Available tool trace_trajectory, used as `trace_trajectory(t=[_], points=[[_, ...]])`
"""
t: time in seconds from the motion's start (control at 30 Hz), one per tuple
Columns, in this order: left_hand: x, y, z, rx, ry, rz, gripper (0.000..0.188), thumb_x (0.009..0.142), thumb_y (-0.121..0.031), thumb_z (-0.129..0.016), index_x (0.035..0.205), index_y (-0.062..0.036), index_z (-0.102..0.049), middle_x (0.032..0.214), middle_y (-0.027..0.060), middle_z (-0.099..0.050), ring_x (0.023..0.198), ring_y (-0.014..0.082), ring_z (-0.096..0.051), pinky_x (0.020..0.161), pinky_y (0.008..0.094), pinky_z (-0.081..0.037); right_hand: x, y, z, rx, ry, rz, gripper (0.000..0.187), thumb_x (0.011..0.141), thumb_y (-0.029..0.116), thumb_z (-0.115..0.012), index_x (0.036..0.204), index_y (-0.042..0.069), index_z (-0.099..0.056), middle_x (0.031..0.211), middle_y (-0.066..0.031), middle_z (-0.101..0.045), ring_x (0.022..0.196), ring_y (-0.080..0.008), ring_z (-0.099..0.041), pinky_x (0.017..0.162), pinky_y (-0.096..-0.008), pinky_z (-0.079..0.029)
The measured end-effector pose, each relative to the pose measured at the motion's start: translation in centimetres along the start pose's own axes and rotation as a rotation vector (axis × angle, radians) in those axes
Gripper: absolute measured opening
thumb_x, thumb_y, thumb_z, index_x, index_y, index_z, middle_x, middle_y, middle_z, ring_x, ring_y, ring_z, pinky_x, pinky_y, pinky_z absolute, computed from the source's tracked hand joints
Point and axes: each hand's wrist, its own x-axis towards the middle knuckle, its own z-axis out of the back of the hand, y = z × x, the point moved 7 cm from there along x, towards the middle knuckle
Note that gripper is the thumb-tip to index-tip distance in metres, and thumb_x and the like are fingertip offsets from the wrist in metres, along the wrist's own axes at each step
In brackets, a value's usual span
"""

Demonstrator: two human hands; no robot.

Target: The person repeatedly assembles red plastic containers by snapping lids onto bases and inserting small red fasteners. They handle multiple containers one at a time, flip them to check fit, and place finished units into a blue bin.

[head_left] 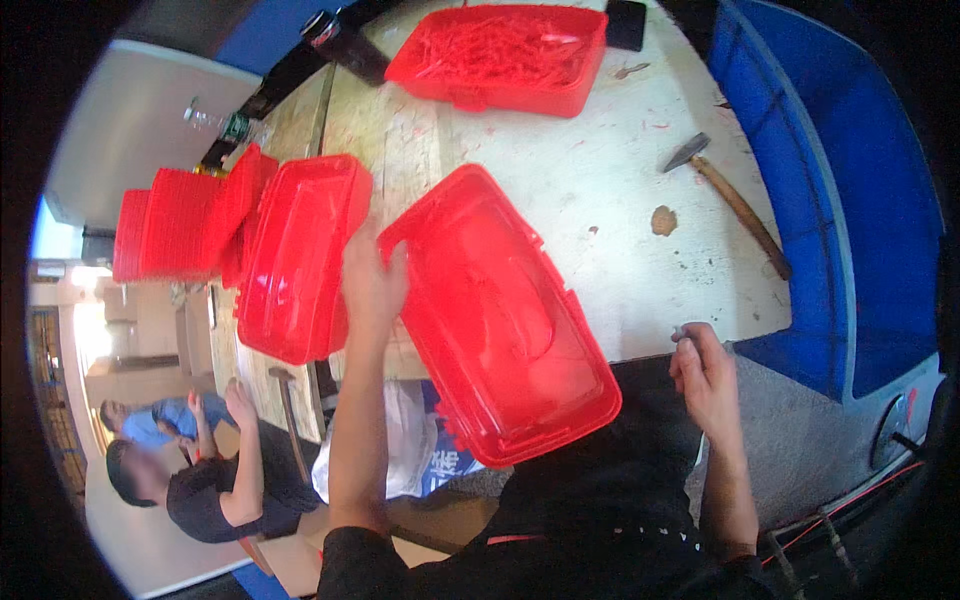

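A red plastic box [490, 310], shallow and open-faced, tilts over the table's near edge in front of me. My left hand [372, 275] grips its upper left corner, with the thumb over the edge and the fingers on the outside. Just left of that hand stands another red box [300, 260], whose side the hand nearly touches. My right hand [708, 385] is off the table's near edge, thumb and fingers pinched round a small grey piece [682, 334] too small to make out.
A red bin [495, 100] of thin red strips sits at the far side, beside a dark bottle [345, 48]. Stacked red boxes [185, 222] stand left. A hammer [735, 195] lies right, near a blue metal frame [810, 200]. Another person [240, 480] sits at left.
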Motion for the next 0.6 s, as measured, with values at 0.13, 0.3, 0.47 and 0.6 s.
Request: trace_trajectory(t=[0.13, 0.3, 0.47, 0.6], points=[[0.0, -12.7, -1.9, -0.099, 0.197, -0.634, 0.055, 0.078, -0.011, -0.074, 0.131, -0.0079, -0.059, 0.135, 0.0169, -0.058, 0.133, 0.0360, -0.048, 0.115, 0.0499, -0.033, 0.7, 0.3, -1.1, -0.056, 0.136, -0.016, 0.018, 0.101, 0.016, -0.054, 0.098, 0.000, -0.061, 0.065, -0.0053, -0.062, 0.056, -0.0115, -0.058, 0.054, -0.0278, -0.046], [2.0, -17.0, -5.2, -0.232, 0.462, -0.772, 0.042, 0.074, -0.021, -0.080, 0.112, -0.0107, -0.066, 0.113, 0.0096, -0.064, 0.118, 0.0285, -0.056, 0.114, 0.0493, -0.034, 2.2, -0.1, -0.6, -0.294, 0.085, 0.045, 0.016, 0.100, 0.015, -0.054, 0.102, 0.000, -0.060, 0.068, -0.0114, -0.063, 0.059, -0.0261, -0.063, 0.058, -0.0370, -0.050], [5.5, -15.3, -7.7, -0.204, 0.314, -0.639, 0.035, 0.075, -0.037, -0.080, 0.095, -0.0114, -0.067, 0.093, 0.0068, -0.065, 0.101, 0.0257, -0.061, 0.098, 0.0437, -0.042, 6.8, 1.3, 1.5, -0.854, -0.168, 0.138, 0.018, 0.097, 0.012, -0.055, 0.109, 0.000, -0.060, 0.102, -0.0235, -0.065, 0.086, -0.0424, -0.066, 0.075, -0.0480, -0.053], [7.1, -14.0, -8.4, -0.004, 0.216, -0.394, 0.039, 0.078, -0.045, -0.077, 0.096, -0.0116, -0.070, 0.097, 0.0104, -0.069, 0.101, 0.0273, -0.064, 0.089, 0.0466, -0.044, 8.0, 3.8, 2.1, -0.896, -0.324, 0.462, 0.014, 0.093, 0.010, -0.060, 0.103, 0.000, -0.064, 0.112, -0.0205, -0.061, 0.105, -0.0370, -0.061, 0.092, -0.0471, -0.049]])
